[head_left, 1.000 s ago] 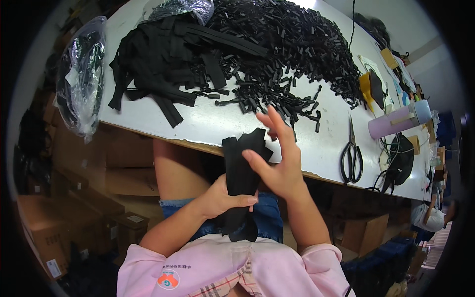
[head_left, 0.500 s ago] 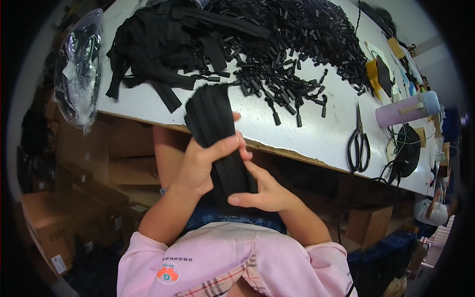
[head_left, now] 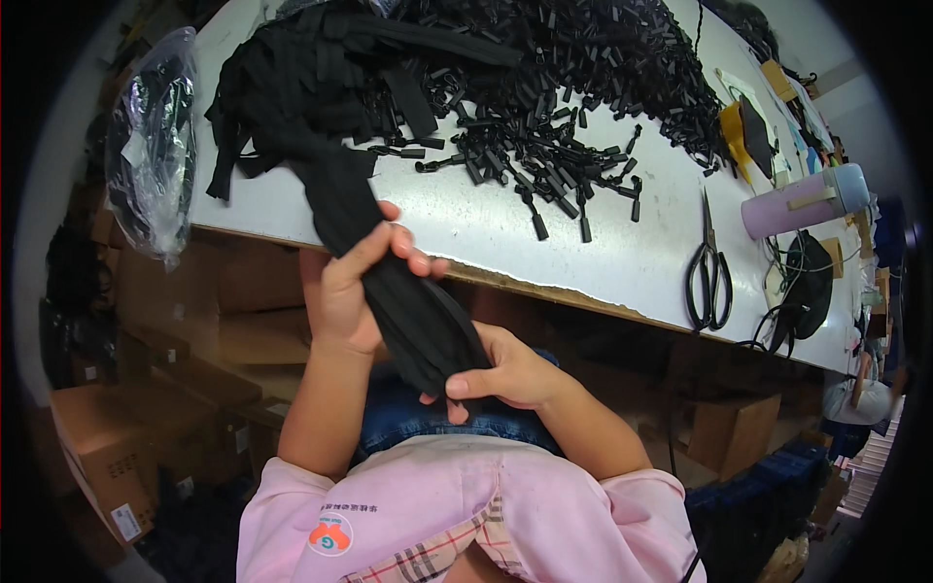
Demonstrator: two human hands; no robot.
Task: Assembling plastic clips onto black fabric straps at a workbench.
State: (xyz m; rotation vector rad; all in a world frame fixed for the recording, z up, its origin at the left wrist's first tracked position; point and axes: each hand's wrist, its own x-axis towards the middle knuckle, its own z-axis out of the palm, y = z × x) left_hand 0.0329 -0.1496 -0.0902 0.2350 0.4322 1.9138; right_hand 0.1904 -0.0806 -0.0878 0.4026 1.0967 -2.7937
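A long bundle of black fabric strips (head_left: 416, 316) slants across my lap and over the table's front edge. My left hand (head_left: 352, 296) is wrapped round its middle, thumb on top and fingertips showing on the far side. Lower down, my right hand (head_left: 510, 367) pinches the near end between thumb and fingers. The bundle's far end reaches the heap of loose black strips (head_left: 277, 92) at the table's left; where one stops and the other starts is hard to make out. Beyond it lies a big pile of small black cord pulls (head_left: 603, 58).
Black-handled scissors (head_left: 709, 282) lie right on the white table (head_left: 447, 219), near a lilac bottle (head_left: 792, 206) and a black cap-like thing with cables (head_left: 805, 291). A clear plastic bag (head_left: 155, 146) hangs at the left edge. Cardboard boxes (head_left: 117, 437) stand below. Another person (head_left: 857, 398) sits far right.
My left hand has moved left and forward along with the bundle, whose far end now leans toward the strip heap. The right hand keeps the near end, lying slightly lower.
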